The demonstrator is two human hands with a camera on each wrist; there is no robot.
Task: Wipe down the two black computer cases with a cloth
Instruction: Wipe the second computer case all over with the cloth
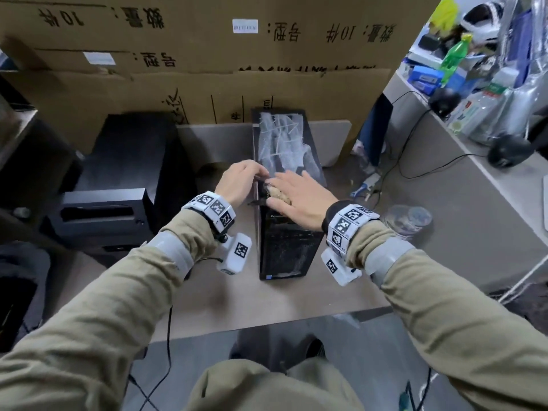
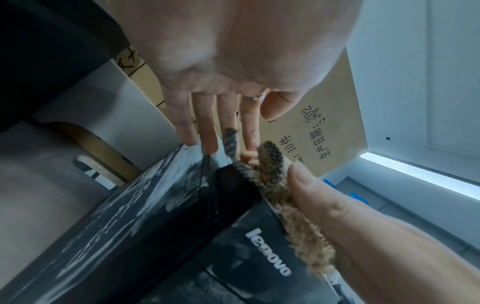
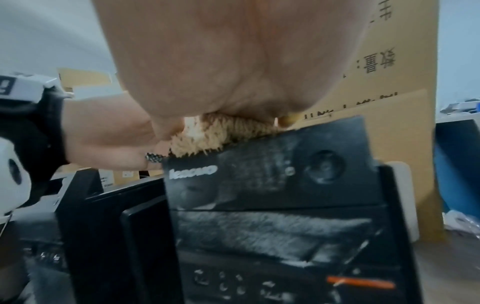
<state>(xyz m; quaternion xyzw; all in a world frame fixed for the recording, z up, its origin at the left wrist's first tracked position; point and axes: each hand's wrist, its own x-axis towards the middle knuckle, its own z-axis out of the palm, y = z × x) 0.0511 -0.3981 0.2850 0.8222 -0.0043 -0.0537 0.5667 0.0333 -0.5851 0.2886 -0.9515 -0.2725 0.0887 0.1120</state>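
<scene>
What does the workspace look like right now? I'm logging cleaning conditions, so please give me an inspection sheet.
Surface: low brown table, bare in front.
Job's things: upright Lenovo case at centre, dusty white smears on top and front; second black case to its left; tan fuzzy cloth on the upright case's top front edge.
Clutter: clear plastic bottle right of the case; green bottle and packets on the side desk.
Hands: right hand presses flat on the cloth; left hand at the cloth's left end, fingers extended.
Cables: black cable runs from a mouse on the side desk.
Surroundings: large cardboard boxes behind the table.
</scene>
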